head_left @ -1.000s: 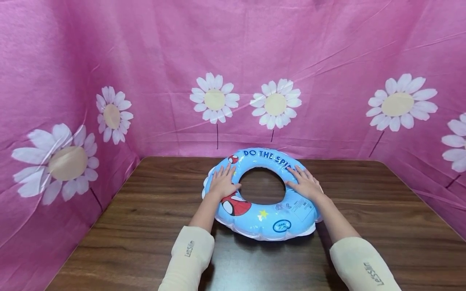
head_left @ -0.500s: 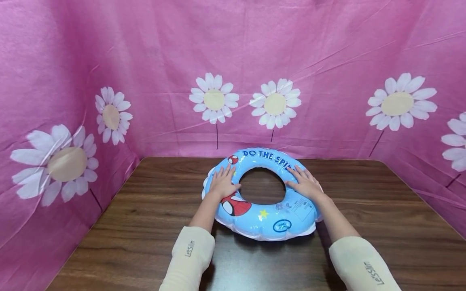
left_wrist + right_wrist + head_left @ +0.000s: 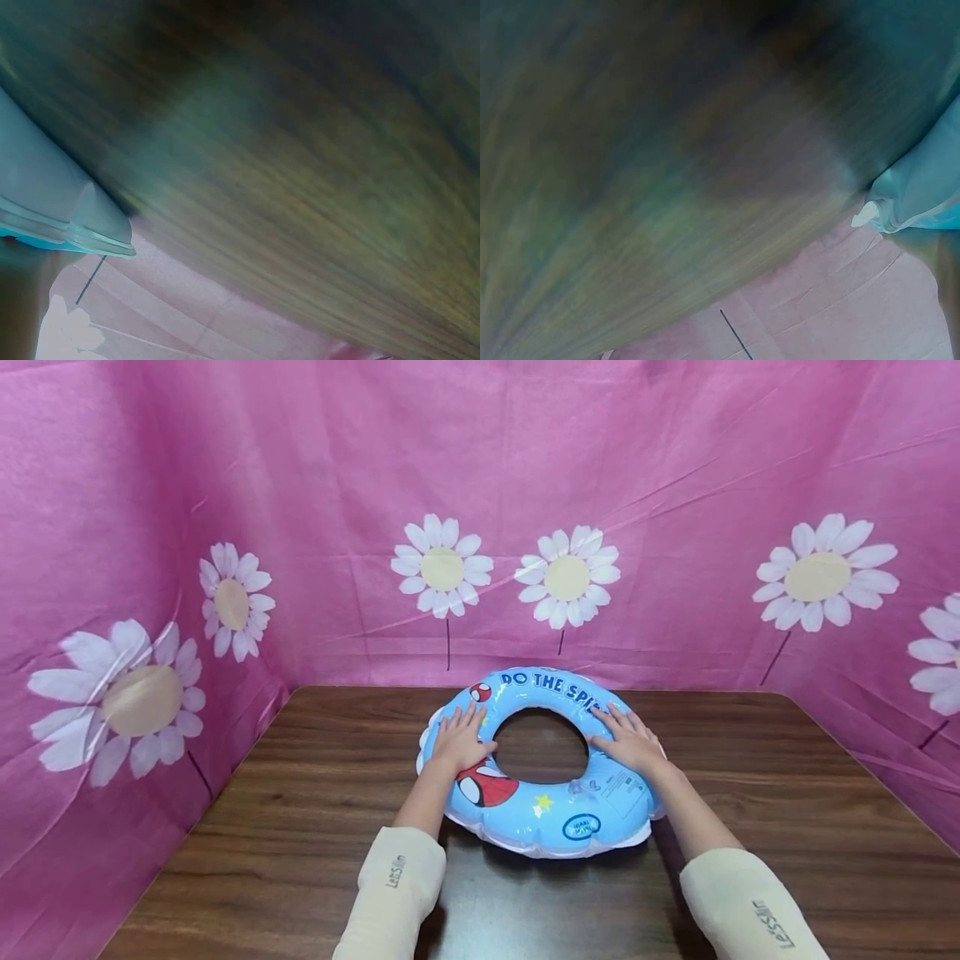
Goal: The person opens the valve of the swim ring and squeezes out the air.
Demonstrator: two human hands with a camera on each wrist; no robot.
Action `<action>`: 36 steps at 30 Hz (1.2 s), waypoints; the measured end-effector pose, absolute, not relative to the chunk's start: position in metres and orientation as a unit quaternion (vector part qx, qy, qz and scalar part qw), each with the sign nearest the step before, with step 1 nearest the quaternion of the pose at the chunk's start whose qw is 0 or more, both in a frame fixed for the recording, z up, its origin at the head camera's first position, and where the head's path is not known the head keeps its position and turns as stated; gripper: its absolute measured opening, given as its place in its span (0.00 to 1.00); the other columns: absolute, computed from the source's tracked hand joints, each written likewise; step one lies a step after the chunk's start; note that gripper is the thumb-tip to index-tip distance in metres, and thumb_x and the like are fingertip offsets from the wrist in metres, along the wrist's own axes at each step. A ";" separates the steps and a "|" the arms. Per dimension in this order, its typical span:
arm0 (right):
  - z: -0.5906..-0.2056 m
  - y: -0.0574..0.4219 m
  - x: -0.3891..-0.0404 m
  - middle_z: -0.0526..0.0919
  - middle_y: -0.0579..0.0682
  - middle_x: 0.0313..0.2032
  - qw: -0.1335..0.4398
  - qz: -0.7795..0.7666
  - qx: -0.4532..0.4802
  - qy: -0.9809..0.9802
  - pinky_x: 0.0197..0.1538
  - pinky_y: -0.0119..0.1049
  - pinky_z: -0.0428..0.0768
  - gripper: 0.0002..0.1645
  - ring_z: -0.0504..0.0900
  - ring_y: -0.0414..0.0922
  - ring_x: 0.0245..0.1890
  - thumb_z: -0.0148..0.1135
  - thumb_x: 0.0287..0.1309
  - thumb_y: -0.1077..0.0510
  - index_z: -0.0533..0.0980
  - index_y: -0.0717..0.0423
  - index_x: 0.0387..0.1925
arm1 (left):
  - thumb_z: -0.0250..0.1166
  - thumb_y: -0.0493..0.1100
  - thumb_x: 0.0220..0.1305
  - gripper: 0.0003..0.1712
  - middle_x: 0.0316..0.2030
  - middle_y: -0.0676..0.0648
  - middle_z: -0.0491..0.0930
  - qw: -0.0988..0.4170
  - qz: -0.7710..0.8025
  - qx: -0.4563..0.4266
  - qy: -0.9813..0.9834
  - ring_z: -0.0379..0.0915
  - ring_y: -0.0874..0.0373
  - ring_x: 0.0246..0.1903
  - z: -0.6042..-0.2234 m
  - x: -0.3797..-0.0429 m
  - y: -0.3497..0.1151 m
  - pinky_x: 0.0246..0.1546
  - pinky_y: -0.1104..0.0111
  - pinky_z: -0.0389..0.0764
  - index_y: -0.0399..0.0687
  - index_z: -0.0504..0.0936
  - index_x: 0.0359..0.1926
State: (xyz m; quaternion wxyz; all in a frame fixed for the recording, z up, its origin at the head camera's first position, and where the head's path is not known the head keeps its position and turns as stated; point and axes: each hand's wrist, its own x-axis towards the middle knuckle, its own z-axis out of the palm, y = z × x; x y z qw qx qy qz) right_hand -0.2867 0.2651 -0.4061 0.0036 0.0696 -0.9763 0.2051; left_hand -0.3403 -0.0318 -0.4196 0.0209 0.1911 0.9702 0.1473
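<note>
The main risk from here, as judged, is slipping: the swim ring [image 3: 551, 817] is glossy and looks smooth, so if one side were pressed or pushed harder than the other, it could be skidded or turned askew on the table [image 3: 300, 818]. With more force near its far side, the near rim might be tipped up, and whether the ring lies fully flat cannot be told. It is placed at the far middle of the table, just before the pink curtain [image 3: 487, 452]. The left hand [image 3: 459, 739] is laid on the ring's left side and the right hand [image 3: 630, 739] on its right side, palms down. On both, the fingers are stretched out and held apart, pointed toward the far side, with thumbs turned in to the hole; nothing is clamped. Both forearms are reached forward from the near side, angled slightly inward.
</note>
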 end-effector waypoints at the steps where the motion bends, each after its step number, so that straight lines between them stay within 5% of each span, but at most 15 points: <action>1: -0.406 0.265 -0.287 0.42 0.63 0.69 0.004 0.205 0.070 -0.976 0.56 0.69 0.41 0.39 0.36 0.67 0.65 0.44 0.64 0.40 0.50 0.54 0.70 | 0.50 0.59 0.64 0.40 0.71 0.50 0.40 0.021 0.148 0.191 0.970 0.32 0.49 0.68 -0.420 -0.341 -0.032 0.64 0.53 0.37 0.53 0.48 0.72; 36: -0.410 0.267 -0.288 0.38 0.62 0.69 -0.011 0.138 0.064 -0.988 0.58 0.67 0.41 0.42 0.34 0.65 0.66 0.39 0.64 0.36 0.46 0.53 0.71 | 0.49 0.60 0.65 0.41 0.71 0.49 0.39 0.017 0.113 0.193 0.975 0.31 0.48 0.68 -0.419 -0.339 -0.029 0.64 0.52 0.37 0.53 0.46 0.72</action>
